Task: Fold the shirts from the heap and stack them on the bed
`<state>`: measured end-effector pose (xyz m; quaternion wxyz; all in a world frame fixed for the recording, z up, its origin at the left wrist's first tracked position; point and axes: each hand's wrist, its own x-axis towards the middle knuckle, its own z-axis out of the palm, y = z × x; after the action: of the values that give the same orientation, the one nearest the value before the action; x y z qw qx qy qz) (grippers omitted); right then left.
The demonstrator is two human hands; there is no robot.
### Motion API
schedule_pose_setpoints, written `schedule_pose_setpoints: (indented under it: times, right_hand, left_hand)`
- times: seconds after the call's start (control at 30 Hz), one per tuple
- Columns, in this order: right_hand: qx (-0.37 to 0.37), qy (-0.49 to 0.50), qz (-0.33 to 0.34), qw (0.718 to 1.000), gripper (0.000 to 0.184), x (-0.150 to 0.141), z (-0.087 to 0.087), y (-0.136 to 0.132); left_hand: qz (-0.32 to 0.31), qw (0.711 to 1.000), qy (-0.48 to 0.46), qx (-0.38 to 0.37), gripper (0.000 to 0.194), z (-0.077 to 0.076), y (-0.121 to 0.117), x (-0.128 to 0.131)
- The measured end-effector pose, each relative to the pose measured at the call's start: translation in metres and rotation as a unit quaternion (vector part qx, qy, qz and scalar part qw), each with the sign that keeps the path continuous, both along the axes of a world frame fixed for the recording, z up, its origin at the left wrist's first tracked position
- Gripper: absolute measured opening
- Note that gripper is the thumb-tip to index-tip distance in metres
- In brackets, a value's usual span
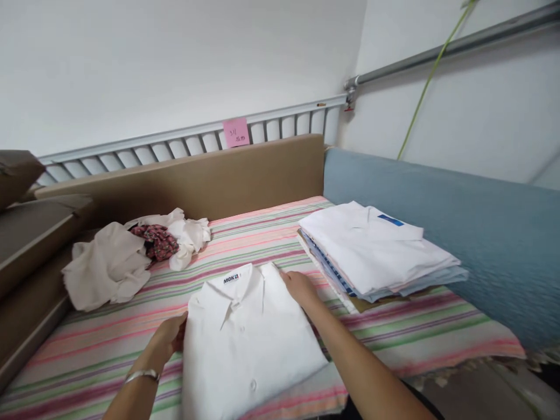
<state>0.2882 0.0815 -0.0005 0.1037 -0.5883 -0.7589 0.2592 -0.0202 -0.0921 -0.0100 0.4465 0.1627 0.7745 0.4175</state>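
A folded white shirt [251, 344] lies face up before me, collar at the far end, buttons down its front and a label reading "MOK" inside the neck. My left hand [172, 333], with a silver bracelet at the wrist, holds the shirt's left edge; its fingertips are hidden at the side of the cloth. At the far right corner, by the shoulder, my right hand [298, 287] grips the shirt, fingers curled at the edge. Right of it stands a stack of folded shirts [371, 245], a white one with a blue label on top.
Crumpled white and patterned cloths [114, 262] lie at the left on a striped cover [262, 233]. Cardboard boxes [35, 233] rise at the far left. A brown board [245, 178] and a blue board [437, 192] border the surface, with a radiator [175, 149] behind.
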Motion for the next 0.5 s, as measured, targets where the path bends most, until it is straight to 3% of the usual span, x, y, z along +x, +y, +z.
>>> schedule_pose_setpoints:
  times: [0.13,0.23,0.4,0.5]
  right_hand:
    - [-0.002,-0.005,-0.007,1.0,0.046,-0.01,-0.008,0.009]
    - [-0.001,-0.008,-0.002,1.0,0.04,-0.014,-0.015,0.011]
    - [0.037,-0.027,-0.027,0.999,0.04,-0.013,-0.025,0.008]
    - [0.051,-0.057,-0.038,0.996,0.039,-0.012,-0.032,0.008]
  left_hand:
    - [-0.005,1.0,0.025,-0.011,0.037,-0.009,0.007,-0.002]
    - [0.002,0.993,0.117,-0.005,0.035,-0.012,0.009,0.002]
    - [0.031,0.936,0.351,-0.01,0.029,-0.015,0.006,0.01]
    - [0.02,0.905,0.42,-0.059,0.029,-0.021,0.003,0.016]
